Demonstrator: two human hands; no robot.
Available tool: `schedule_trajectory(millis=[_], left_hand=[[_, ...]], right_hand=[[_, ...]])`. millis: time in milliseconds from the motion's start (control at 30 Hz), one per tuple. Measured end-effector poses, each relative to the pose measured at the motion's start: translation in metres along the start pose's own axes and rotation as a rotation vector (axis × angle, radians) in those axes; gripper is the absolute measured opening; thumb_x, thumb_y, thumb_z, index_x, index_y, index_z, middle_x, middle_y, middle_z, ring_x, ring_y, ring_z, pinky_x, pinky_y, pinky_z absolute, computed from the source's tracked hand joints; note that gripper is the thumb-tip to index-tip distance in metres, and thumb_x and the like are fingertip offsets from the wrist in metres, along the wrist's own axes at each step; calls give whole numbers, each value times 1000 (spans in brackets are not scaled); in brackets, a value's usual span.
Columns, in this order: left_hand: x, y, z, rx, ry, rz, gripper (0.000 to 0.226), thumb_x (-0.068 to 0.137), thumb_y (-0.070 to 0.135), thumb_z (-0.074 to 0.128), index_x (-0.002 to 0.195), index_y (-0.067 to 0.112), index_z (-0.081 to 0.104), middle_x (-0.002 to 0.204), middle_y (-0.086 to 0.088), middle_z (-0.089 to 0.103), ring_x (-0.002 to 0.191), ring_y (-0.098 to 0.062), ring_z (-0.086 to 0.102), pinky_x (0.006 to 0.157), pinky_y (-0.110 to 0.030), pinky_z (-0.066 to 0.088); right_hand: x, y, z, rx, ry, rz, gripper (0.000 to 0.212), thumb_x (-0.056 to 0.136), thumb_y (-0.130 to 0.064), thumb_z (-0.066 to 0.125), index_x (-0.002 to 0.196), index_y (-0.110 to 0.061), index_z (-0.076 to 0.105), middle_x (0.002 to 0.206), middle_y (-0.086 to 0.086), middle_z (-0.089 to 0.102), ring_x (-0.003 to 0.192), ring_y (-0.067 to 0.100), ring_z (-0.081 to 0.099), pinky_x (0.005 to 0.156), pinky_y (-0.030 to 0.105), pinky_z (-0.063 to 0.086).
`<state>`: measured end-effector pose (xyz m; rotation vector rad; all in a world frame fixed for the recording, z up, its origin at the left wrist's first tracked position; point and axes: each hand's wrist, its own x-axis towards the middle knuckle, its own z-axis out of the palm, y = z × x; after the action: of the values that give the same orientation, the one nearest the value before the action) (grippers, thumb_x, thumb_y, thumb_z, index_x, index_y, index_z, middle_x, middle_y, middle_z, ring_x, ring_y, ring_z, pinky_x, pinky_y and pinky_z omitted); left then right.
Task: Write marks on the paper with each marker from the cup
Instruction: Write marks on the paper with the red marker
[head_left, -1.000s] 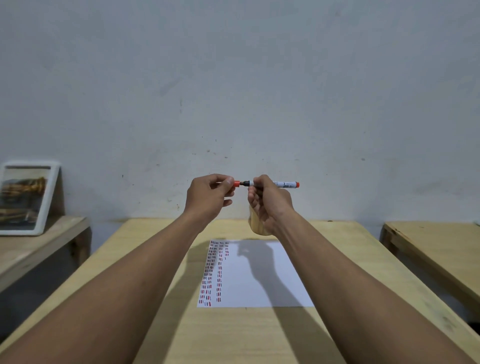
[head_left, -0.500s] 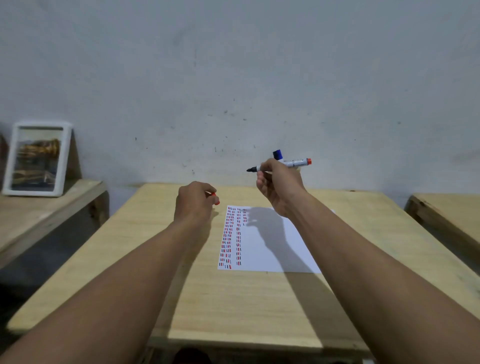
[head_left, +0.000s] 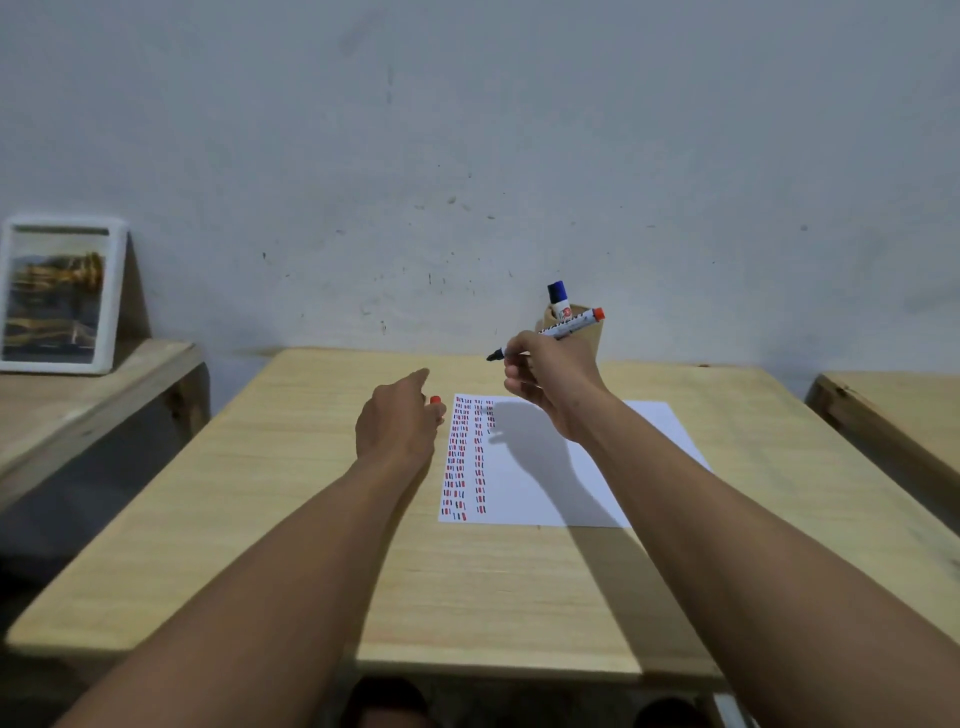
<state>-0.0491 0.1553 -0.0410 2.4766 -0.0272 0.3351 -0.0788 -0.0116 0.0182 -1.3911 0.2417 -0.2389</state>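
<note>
My right hand (head_left: 549, 379) holds an uncapped white marker (head_left: 563, 329) with a red end, its dark tip pointing left, above the top of the white paper (head_left: 540, 483). The paper lies on the wooden table (head_left: 291, 499) and carries columns of short red and dark marks along its left side. My left hand (head_left: 397, 423) hovers just left of the paper, closed around the red cap (head_left: 435, 400). Behind my right hand stands a tan cup (head_left: 595, 335) with a blue-capped marker (head_left: 558, 299) upright in it.
A white-framed picture (head_left: 57, 293) leans on the wall on a lower wooden bench (head_left: 78, 395) at the left. Another wooden table (head_left: 893, 410) sits at the right. A grey wall runs behind the table.
The cap came off the marker and stayed in my left hand, which dropped to the paper's left edge. My right hand moved right and down with the uncapped marker. The view tilted downward.
</note>
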Motion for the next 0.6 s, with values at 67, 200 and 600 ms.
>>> schedule_trajectory(millis=[67, 200, 600], left_hand=[[-9, -1, -1, 31, 25, 0, 48, 98, 29, 52, 145, 21, 49, 122, -4, 70, 115, -31, 61, 86, -36, 47], [-24, -14, -2, 127, -16, 9, 42, 101, 31, 43, 139, 15, 54, 131, -8, 65, 123, -33, 56, 98, -42, 42], [-27, -38, 10, 413, -257, 154, 56, 103, 35, 19, 157, 20, 25, 164, -10, 21, 153, -30, 10, 121, -53, 7]], right_hand=[[0, 9, -2, -144, -4, -60, 9, 87, -3, 63, 78, -3, 60, 66, 7, 58, 56, 16, 57, 53, 24, 55], [2, 35, -8, -495, 74, -145, 23, 86, -22, 69, 82, 0, 73, 67, 5, 68, 55, 15, 61, 52, 28, 53], [4, 76, -9, -655, 173, -167, 33, 84, -27, 68, 82, 5, 70, 70, 6, 75, 62, 18, 66, 57, 29, 47]])
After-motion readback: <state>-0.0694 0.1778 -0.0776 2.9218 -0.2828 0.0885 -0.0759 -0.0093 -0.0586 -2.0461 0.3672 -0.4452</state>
